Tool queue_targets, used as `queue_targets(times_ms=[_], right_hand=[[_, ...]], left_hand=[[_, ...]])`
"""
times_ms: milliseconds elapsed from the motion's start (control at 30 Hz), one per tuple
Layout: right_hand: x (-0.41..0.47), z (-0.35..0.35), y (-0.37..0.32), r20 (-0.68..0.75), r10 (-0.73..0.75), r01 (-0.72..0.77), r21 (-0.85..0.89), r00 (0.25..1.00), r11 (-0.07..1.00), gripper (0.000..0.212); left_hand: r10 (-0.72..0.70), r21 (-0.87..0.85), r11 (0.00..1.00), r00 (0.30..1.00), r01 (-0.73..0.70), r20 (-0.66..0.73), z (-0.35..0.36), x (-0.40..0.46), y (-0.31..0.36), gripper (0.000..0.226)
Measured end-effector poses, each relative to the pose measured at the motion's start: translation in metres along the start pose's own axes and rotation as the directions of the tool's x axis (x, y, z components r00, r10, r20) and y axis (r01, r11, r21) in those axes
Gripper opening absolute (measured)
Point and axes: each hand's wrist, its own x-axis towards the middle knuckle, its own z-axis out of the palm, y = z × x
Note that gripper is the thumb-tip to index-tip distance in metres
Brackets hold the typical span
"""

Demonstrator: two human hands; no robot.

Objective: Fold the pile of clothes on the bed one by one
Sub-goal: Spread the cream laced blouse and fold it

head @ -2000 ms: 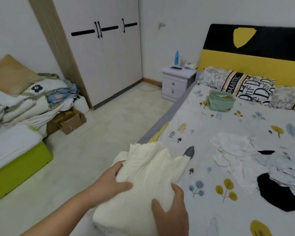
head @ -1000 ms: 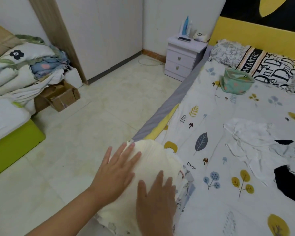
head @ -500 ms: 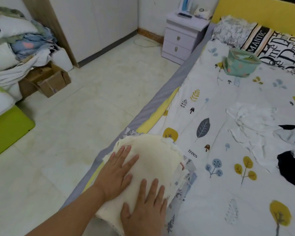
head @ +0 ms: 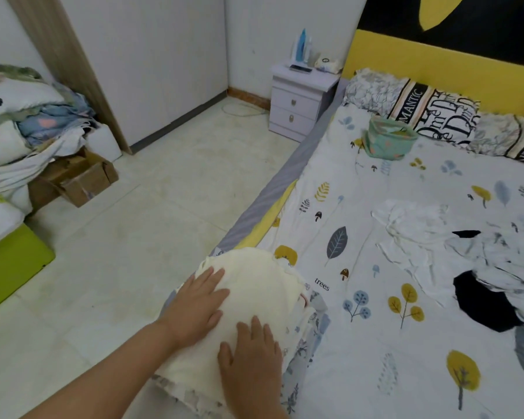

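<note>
We have both hands flat, fingers straight, pressing the folded cream garment [head: 254, 300] at the near edge of the bed [head: 375, 343]: left hand [head: 198, 303] on its far-left part, right hand [head: 253, 355] nearer us. The pile of clothes [head: 454, 246] lies well apart from the garment, further across the bed on the right-hand side, so we judge the right hand closer to it. The pile's far side is cut off, and what lies beneath the garment is hard to make out.
</note>
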Motion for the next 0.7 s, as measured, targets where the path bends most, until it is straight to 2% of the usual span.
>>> queue_targets(times_ms=[67,100,133,233,267,300,433,700], right_hand=[[-0.003,-0.013,0.006,-0.086,-0.053,0.057,0.041,0.995,0.998,0.046],[-0.006,-0.022,0.010,-0.077,-0.076,0.082,0.069,0.994,0.994,0.046],[-0.010,-0.032,0.014,-0.088,-0.095,0.100,0.060,0.992,0.993,0.041],[-0.020,-0.058,0.036,0.007,-0.214,0.214,-0.024,0.977,0.977,0.034],[-0.023,-0.066,0.046,0.102,-0.211,0.215,-0.029,0.972,0.976,0.036],[-0.028,-0.076,0.055,0.151,-0.198,0.207,-0.043,0.968,0.977,0.036],[-0.046,-0.108,0.101,0.172,-0.160,0.173,-0.063,0.972,0.983,0.033],[-0.076,-0.174,0.229,0.183,-0.003,0.019,-0.086,0.983,0.996,0.034]], left_hand=[[0.029,-0.136,0.990,0.999,-0.025,0.032,-0.024,-0.005,0.008,0.057],[0.049,-0.151,0.987,0.999,-0.049,0.000,-0.033,-0.007,0.012,0.069],[0.044,-0.169,0.985,0.998,-0.037,0.038,-0.043,-0.011,0.017,0.075],[0.054,-0.147,0.989,0.986,-0.030,0.159,-0.069,-0.010,0.037,0.044],[0.063,-0.141,0.989,0.980,-0.037,0.186,-0.077,-0.010,0.047,0.041],[0.078,-0.129,0.990,0.975,-0.052,0.209,-0.083,-0.009,0.056,0.040],[0.139,-0.106,0.988,0.954,-0.115,0.265,-0.102,0.003,0.112,0.040],[0.293,-0.111,0.956,0.917,-0.273,0.271,-0.116,0.044,0.255,0.037]])
